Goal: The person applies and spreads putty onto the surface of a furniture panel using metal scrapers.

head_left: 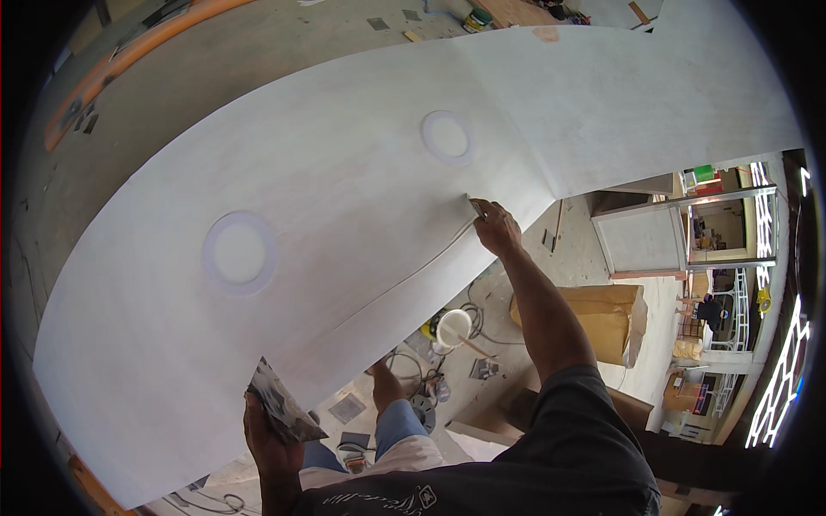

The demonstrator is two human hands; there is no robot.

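A large white panel (pixel 361 198) with a rounded left end stretches across the view. My right hand (pixel 499 229) is closed around a small flat scraper (pixel 476 207), whose edge meets the panel near its right fold. From beside that hand a thin curved line runs down and left over the surface. My left hand (pixel 268 451) grips a thin, roughly triangular metal spreader plate (pixel 282 402) smeared with grey and whitish stuff, held upright at the panel's near edge. Two pale lilac rings mark the panel, a left ring (pixel 209 255) and a right ring (pixel 428 138).
Below the panel, a white bucket (pixel 453 328) with a stick stands on the floor among cables and a grinder-like tool (pixel 422 408). A brown paper-covered box (pixel 611 322) is to the right, near a white cabinet (pixel 641 242). An orange curved piece (pixel 138 56) lies far left.
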